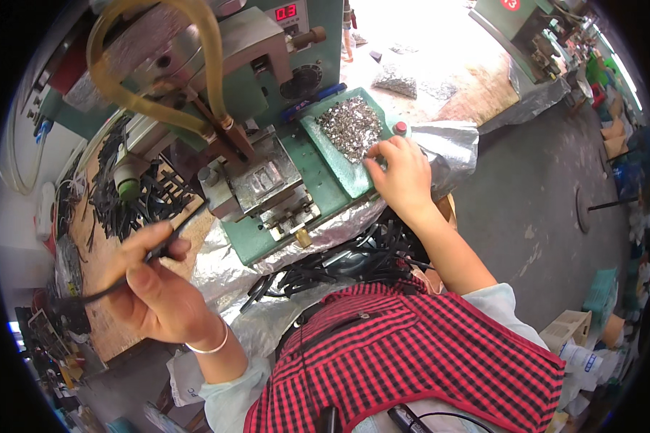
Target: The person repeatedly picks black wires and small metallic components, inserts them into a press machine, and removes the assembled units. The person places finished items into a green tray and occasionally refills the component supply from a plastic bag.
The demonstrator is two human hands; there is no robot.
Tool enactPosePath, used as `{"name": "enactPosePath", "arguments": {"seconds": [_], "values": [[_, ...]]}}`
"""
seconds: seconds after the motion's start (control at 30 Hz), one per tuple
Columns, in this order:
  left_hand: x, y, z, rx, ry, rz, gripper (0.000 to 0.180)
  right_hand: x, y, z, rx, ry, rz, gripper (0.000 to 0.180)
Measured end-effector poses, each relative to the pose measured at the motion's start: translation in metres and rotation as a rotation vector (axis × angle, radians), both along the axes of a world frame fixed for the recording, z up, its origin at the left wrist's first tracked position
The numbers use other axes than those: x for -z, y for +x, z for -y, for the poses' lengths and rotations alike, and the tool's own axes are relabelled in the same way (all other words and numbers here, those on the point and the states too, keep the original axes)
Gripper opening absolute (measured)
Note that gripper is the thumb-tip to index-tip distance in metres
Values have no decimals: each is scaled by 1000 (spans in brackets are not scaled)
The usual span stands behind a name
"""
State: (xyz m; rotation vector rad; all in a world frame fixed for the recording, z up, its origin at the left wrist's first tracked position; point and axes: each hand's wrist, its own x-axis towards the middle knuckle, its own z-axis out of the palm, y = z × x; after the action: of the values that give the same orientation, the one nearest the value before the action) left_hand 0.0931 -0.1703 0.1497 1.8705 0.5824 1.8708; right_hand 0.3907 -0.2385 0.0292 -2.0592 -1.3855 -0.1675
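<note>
My left hand (155, 292) is raised at the left, its fingers closed round a thin black strip (97, 294). One end of the strip trails out to the left, and the other points toward the press. My right hand (401, 173) is at the near right corner of a green tray (350, 177). Its thumb and forefinger are pinched together; whatever is between them is too small to make out. A heap of small shiny metal pieces (350, 128) lies in the tray. Left of the tray stands a green press with a metal die block (267, 180).
A bundle of black strips (126, 195) lies on the wooden table at the left. More black strips (339, 263) lie in front of the press, near my lap. A red button (400, 128) sits beside my right hand. A yellowish hose (213, 58) loops over the press.
</note>
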Motion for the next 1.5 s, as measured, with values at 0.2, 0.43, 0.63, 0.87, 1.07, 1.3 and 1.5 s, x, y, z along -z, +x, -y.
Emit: {"name": "enactPosePath", "arguments": {"seconds": [0.2, 0.43, 0.63, 0.87, 1.07, 1.3, 1.5], "values": [[-18, 24, -30, 90, -41, 74, 19, 3, 11, -32, -4, 78, 21, 8], [-26, 19, -34, 162, -122, 42, 16, -8, 23, -44, -48, 353, -4, 11], [-3, 11, 14, 258, -40, 106, 17, -51, -49, -17, -278, 360, -727, 15], [13, -7, -1, 150, -285, 266, 19, -63, -91, -39, -519, 503, -687, 23], [-16, 11, -32, 116, -110, 186, 17, -57, -99, -45, -579, 519, -813, 58], [-23, 12, -31, 100, -151, 145, 18, -85, -101, -43, -559, 378, -1049, 57], [23, 19, 0, 74, 96, -200, 8, -96, -75, -11, -603, 254, -674, 45]]}}
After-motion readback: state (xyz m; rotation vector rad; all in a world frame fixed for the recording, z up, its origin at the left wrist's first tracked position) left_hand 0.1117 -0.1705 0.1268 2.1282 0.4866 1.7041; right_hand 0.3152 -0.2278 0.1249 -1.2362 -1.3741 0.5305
